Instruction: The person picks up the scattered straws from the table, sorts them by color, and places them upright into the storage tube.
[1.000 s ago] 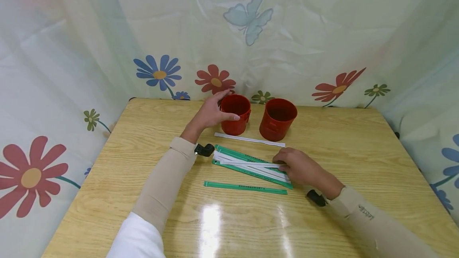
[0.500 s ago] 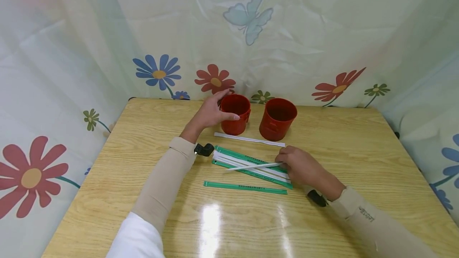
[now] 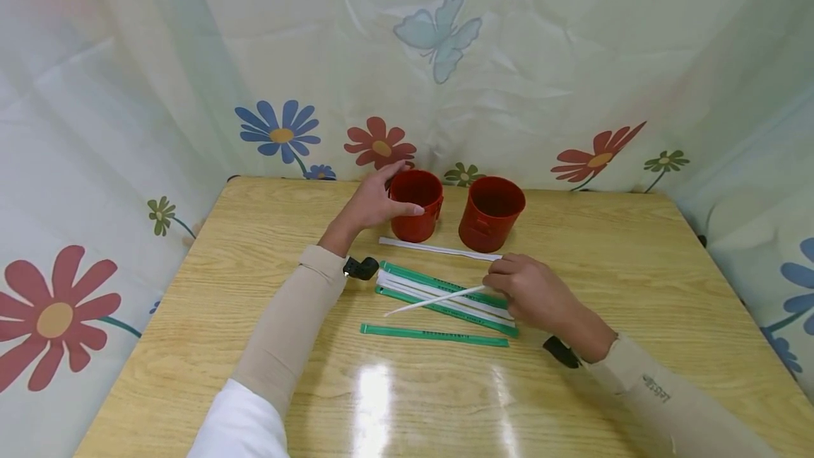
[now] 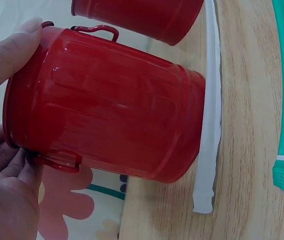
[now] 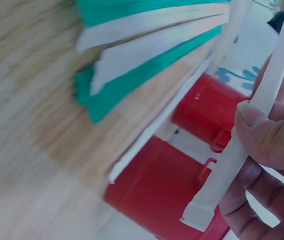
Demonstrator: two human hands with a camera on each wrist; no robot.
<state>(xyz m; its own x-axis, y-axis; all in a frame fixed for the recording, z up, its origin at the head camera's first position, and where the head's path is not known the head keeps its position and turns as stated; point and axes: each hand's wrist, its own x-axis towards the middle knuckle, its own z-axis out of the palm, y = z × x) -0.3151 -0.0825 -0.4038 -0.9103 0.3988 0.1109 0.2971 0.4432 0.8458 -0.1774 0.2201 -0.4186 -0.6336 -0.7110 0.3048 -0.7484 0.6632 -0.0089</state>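
My left hand (image 3: 369, 202) grips a small red bucket (image 3: 415, 226) at the rim, thumb across its near side; small handles show on the bucket in the left wrist view. My right hand (image 3: 531, 295) pinches one end of a white paper-wrapped straw (image 3: 432, 300), held slanted above the pile. In the right wrist view, the thumb presses that straw (image 5: 217, 185) against the fingers. Beneath it lie more white wrapped straws (image 3: 407, 284) and green wrapped straws (image 3: 413, 274). Another white straw (image 3: 432, 249) lies in front of the buckets.
A second red bucket (image 3: 486, 228) stands to the right of the first. One green wrapped straw (image 3: 435, 335) lies apart, nearer me. The wooden table (image 3: 305, 394) meets a flowered curtain (image 3: 521, 41) at the back.
My right hand has raised a white straw off the pile, and its free left end has swung toward me. The left hand stays on its bucket.
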